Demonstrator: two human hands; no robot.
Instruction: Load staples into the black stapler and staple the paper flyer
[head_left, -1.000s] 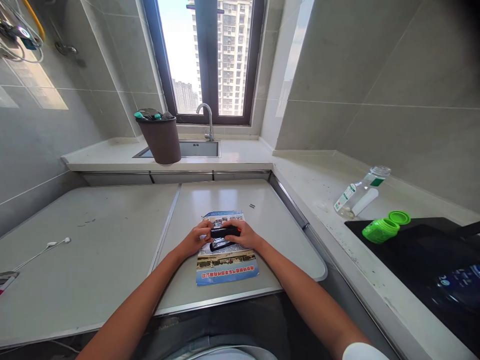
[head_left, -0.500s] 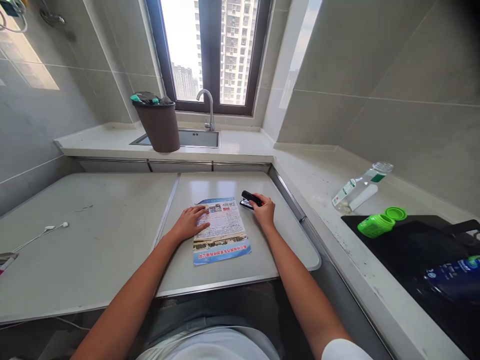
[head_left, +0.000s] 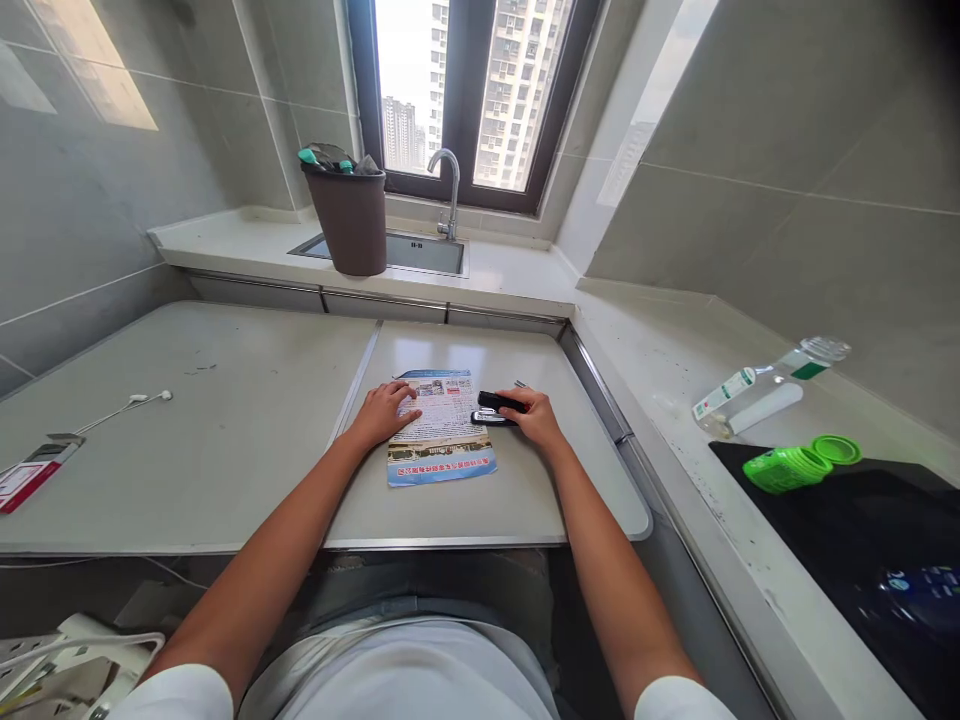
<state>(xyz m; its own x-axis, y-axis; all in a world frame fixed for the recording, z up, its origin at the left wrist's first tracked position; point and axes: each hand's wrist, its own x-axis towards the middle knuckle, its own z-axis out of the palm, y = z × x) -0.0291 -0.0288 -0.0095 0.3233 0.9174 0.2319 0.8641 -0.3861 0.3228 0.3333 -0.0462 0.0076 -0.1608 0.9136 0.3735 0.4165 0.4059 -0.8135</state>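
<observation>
Here | rectangular paper leaflet (head_left: 442, 428) | oblong black stapler (head_left: 492, 401) in right fingers (head_left: 525, 397)

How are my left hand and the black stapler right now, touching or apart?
Apart. The head view shows part of the printed sheet uncovered between the left hand and the black stapler, which the right hand holds.

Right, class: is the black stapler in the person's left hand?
No, the right hand holds the black stapler, while the left hand lies at the left edge of the printed sheet.
</observation>
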